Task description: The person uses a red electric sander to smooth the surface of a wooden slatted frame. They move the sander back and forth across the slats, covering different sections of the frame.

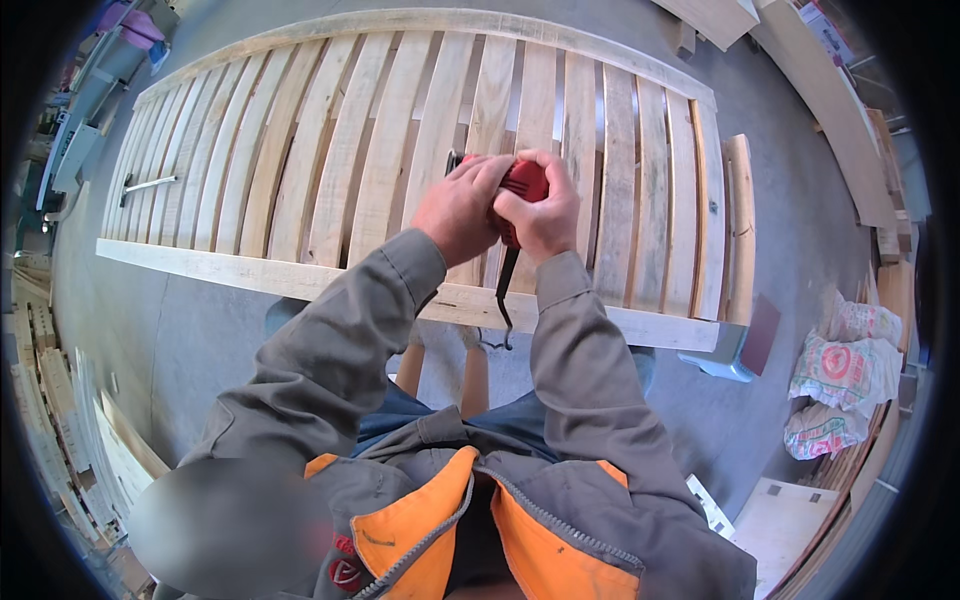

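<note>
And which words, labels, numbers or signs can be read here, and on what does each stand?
None clear enough to quote.
White sacks, right: red emblem, red and green print; too blurred.
Grey jacket: red round badge; no readable wording.
Pale panel, far left: marks too small.
Red tool: no readable text; left hand and right hand partly cover it.

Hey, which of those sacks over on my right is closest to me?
The lowest white sack in view, just below the sack with the red round emblem; the others lie farther away.

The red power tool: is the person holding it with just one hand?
No, the left hand and right hand both grip the red power tool.
</note>
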A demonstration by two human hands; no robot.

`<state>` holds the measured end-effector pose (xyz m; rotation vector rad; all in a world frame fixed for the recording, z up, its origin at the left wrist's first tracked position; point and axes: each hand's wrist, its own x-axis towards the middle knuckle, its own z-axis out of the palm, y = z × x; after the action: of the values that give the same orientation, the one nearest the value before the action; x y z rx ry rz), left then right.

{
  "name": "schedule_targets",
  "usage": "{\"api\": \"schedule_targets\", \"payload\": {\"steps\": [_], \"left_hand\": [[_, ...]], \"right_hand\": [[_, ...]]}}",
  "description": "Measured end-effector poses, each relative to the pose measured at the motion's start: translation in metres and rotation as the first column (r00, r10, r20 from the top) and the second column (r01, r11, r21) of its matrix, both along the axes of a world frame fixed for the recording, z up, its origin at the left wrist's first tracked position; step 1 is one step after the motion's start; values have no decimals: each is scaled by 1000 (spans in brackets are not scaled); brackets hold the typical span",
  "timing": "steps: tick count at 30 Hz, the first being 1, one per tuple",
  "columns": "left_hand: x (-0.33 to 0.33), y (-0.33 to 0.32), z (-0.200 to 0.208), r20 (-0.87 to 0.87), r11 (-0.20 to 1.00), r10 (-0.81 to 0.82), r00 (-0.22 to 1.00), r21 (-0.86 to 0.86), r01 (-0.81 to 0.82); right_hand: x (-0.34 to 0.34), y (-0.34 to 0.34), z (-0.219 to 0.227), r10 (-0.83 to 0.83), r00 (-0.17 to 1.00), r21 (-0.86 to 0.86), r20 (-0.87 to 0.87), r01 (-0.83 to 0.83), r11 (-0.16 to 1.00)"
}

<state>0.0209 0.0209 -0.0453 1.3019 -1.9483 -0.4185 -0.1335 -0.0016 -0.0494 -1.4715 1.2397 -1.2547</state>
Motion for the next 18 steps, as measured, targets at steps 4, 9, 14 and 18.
{"api": "schedule_targets", "payload": {"steps": [4,9,14,18], "left_hand": [[1,26,6,-19,998,-12,1000,64,13],[4,50,-1,-26,996,28,999,81,-26],[5,75,10,-91,986,59,994,158,-44],[11,88,1,-139,982,110,984,171,-86]], "right_hand": [[0,23,-2,11,1000,8,-4,-11,1000],[4,45,5,45,999,55,-28,-44,998],[7,63,12,63,988,36,-139,-58,998],[19,74,22,80,969,-20,-232,-87,996]]}}
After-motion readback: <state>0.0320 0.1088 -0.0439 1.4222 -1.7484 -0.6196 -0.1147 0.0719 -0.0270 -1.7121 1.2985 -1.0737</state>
